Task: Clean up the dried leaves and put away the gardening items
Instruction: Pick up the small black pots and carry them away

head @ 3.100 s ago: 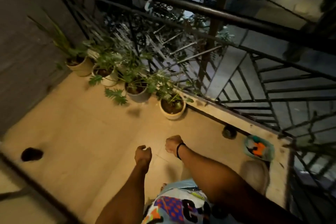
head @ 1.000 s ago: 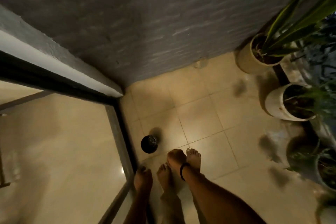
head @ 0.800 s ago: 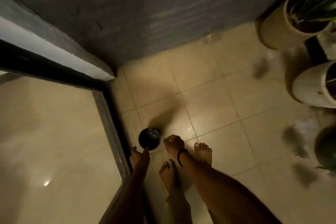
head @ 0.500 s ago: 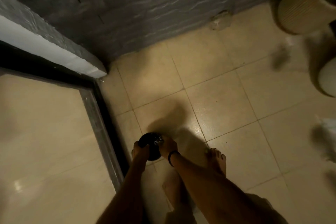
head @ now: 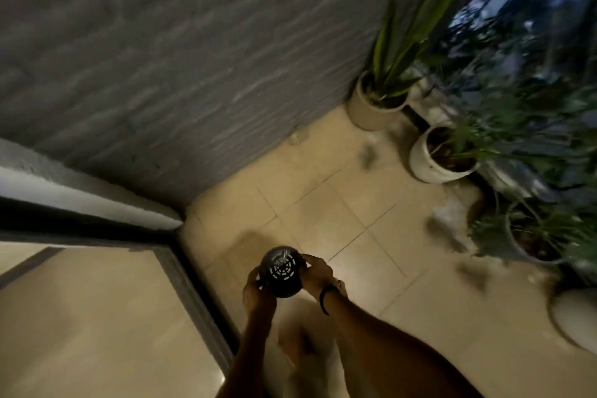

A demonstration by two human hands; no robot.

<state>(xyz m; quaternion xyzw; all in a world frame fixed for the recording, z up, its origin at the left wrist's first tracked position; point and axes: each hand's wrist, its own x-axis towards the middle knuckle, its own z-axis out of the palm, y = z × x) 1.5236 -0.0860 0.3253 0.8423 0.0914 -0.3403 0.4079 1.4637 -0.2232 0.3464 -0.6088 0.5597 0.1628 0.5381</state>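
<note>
Home balcony indicated: beige tiled floor [head: 403,317], grey textured wall [head: 161,58], potted plants [head: 433,168] lined along the edge, dark door frame [head: 190,281] bordering an indoor floor [head: 97,317].

Wall [head: 161,58]: grey, rough and matt, with coarse horizontal ridges. Balcony floor [head: 339,220]: beige tiles, smooth and glossy, with a soft reflection near the middle and thin dark joints. Small black pot [head: 282,271]: plastic by its look, smooth, with a faint sheen on the slotted base. Cream planter [head: 368,113]: matt; finer texture is blurred. White planter [head: 426,165]: smooth and slightly glossy; whether ceramic or plastic cannot be told. Door frame [head: 184,287]: grey and dark strips, smooth, dull finish. Indoor floor [head: 97,317]: pale, polished, with one bright glint. Wristband [head: 326,294]: black, matt.
</note>
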